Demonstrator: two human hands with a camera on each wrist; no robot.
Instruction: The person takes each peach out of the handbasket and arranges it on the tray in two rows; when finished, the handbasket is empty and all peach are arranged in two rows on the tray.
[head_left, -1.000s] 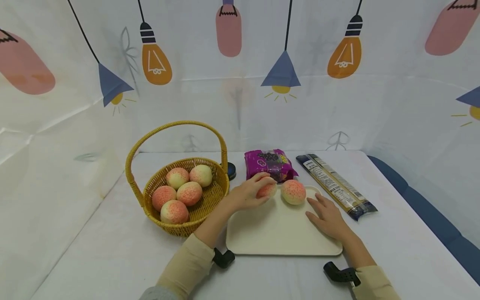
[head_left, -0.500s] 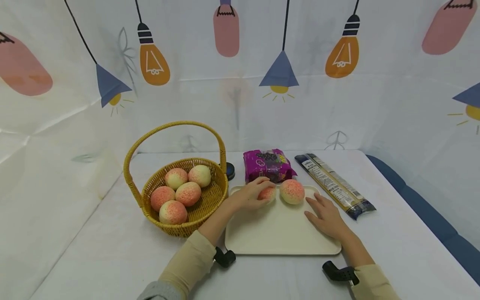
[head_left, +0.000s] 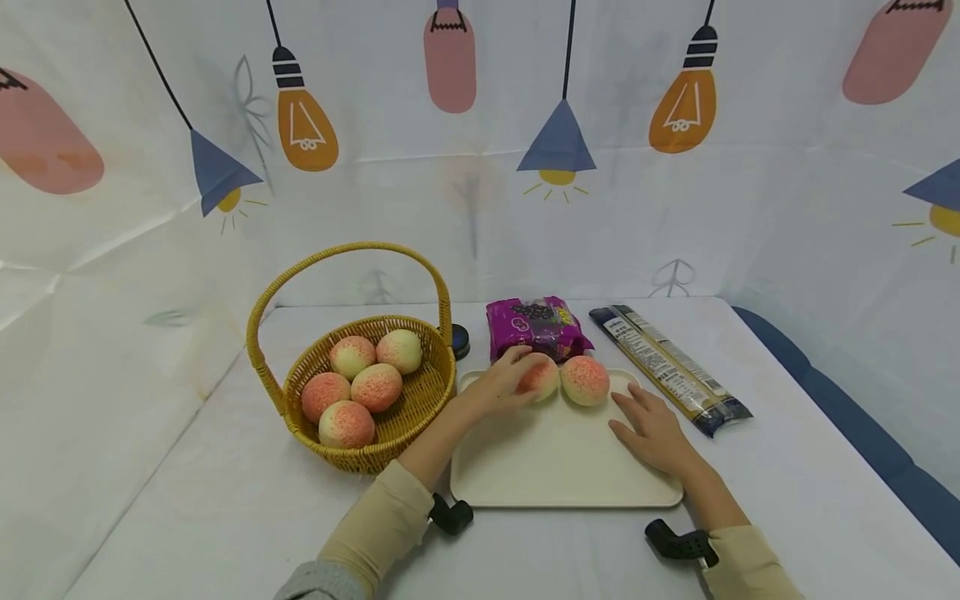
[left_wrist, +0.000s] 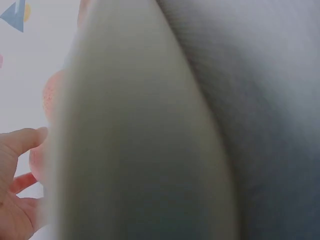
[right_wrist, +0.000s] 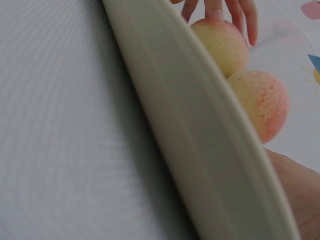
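Observation:
Two speckled pink-and-cream peaches stand side by side at the back of a cream tray (head_left: pixel 562 467). My left hand (head_left: pixel 498 387) is at the left peach (head_left: pixel 542 379), its fingertips at the peach's left side. In the right wrist view, the fingers of that hand reach down to the peach (right_wrist: pixel 222 47) loosely extended, one fingertip touching it. The right peach (head_left: pixel 585 381) sits beside it. My right hand (head_left: pixel 656 429) lies over the tray's right edge with spread fingers, holding nothing. The tray's blurred edge hides much of both wrist views.
A yellow wicker basket (head_left: pixel 442 400) with a tall handle holds several peaches (head_left: pixel 377 387) at the left. Behind the tray lie a purple snack packet (head_left: pixel 536 325) and a long, dark-ended packet (head_left: pixel 667 367). A small dark round object (head_left: pixel 461 342) is beside the basket.
The left peach shows more now, as my left hand's fingers have drawn back a little to its left. The two peaches stand closer together. My right hand stays where it was.

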